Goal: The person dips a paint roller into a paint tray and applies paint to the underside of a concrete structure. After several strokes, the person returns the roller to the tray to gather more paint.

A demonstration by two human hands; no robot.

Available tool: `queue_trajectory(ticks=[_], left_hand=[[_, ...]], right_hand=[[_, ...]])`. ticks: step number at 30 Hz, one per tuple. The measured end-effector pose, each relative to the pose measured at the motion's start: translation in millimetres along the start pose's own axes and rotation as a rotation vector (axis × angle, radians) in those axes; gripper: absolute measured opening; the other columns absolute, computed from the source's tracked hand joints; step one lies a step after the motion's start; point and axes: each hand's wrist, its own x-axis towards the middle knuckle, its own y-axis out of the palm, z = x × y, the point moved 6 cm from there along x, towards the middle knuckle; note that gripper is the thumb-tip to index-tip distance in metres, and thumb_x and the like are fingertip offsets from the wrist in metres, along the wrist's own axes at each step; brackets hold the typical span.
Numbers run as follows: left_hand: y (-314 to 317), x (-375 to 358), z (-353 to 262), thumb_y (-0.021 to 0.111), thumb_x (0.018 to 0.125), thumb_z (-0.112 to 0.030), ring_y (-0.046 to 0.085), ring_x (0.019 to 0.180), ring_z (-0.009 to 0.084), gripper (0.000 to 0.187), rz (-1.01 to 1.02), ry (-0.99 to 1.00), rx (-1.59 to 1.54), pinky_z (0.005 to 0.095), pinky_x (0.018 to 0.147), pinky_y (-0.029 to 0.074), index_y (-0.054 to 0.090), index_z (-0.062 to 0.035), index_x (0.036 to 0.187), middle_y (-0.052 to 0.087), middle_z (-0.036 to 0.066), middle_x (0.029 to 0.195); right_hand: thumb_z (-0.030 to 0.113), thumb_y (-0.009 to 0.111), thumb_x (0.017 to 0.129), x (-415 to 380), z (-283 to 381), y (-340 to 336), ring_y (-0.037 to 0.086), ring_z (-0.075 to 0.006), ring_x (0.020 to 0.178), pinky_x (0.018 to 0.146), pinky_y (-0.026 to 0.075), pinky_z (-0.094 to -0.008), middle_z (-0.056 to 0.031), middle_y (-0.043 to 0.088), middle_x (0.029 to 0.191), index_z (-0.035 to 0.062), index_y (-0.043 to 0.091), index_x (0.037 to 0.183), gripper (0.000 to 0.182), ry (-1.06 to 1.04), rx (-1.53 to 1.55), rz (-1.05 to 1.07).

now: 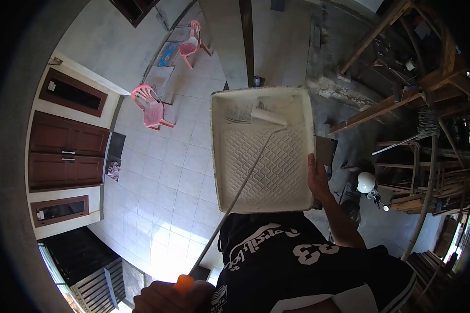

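The left hand (167,298) closes round the orange grip (184,284) of the pole (245,180); the right hand (318,180) clasps the tray (215,151) on its right side, some fingers hidden. The roller (269,116) lies at the tray's far end, coated in pale paint; how much is left to cover cannot be seen

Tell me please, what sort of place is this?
It looks like the tiled porch or yard of a house, perhaps under repair: wooden double doors in one wall, pink plastic chairs on the floor tiles, and stacked timber opposite.
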Motion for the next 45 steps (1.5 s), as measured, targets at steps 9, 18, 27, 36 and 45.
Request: queue_trajectory(ticks=[9, 18, 27, 36, 45], left_hand=[[-82.8, -21.8, -35.2, 0.04, 0.091, -0.046, 0.04, 0.071, 0.0129, 0.04, -0.309, -0.095, 0.706, 0.0312, 0.055, 0.047, 0.035, -0.0082, 0.082, 0.033, 0.007, 0.082], [-151.4, -73.3, -69.3, 0.059, 0.082, -0.031, 0.053, 0.075, 0.0147, 0.036, -0.717, -0.297, 1.691, 0.0287, 0.061, 0.049, 0.044, -0.003, 0.099, 0.048, 0.006, 0.081], [-158.5, -107.3, -70.5, 0.083, 0.058, -0.013, 0.057, 0.061, 0.0168, 0.037, 0.07, -1.119, 1.648, 0.0286, 0.055, 0.044, 0.06, 0.0003, 0.082, 0.06, 0.009, 0.072], [-144.9, -154.6, 39.9, 0.065, 0.082, -0.03, 0.062, 0.062, 0.0315, 0.028, 0.436, -1.314, 1.474, 0.0359, 0.056, 0.047, 0.061, -0.002, 0.082, 0.062, 0.016, 0.066], [-159.0, -187.6, 45.3, 0.063, 0.084, -0.025, 0.057, 0.05, 0.0311, 0.025, 0.375, -0.922, 1.623, 0.0372, 0.047, 0.043, 0.062, -0.0018, 0.074, 0.058, 0.015, 0.057]], right_hand=[[0.05, 0.032, 0.095, -0.1, -2.7, -0.1, 0.055, -0.025, 0.087, 0.081, 0.041, -0.0351, -0.02, 0.059, 0.091, -0.008, 0.054, 0.106, 0.062, 0.034, 0.009, 0.007], [0.043, 0.033, 0.097, 0.3, -8.1, 0.7, 0.055, -0.0246, 0.089, 0.083, 0.041, -0.0345, -0.02, 0.058, 0.095, -0.0077, 0.052, 0.109, 0.056, 0.011, 0.044, 0.038], [0.049, 0.03, 0.095, -2.2, 0.6, -1.4, 0.057, -0.0319, 0.091, 0.083, 0.041, -0.038, -0.0248, 0.058, 0.096, -0.009, 0.049, 0.109, 0.062, 0.013, -0.037, 0.046], [0.048, 0.031, 0.096, -3.1, -0.6, -3.0, 0.056, -0.031, 0.091, 0.084, 0.04, -0.0369, -0.0228, 0.058, 0.095, -0.0076, 0.052, 0.108, 0.061, -0.003, -0.007, 0.009], [0.049, 0.032, 0.095, -4.7, 1.3, -4.4, 0.056, -0.0366, 0.094, 0.084, 0.041, -0.0401, -0.0262, 0.058, 0.097, -0.0079, 0.05, 0.109, 0.061, 0.003, -0.002, 0.009]])
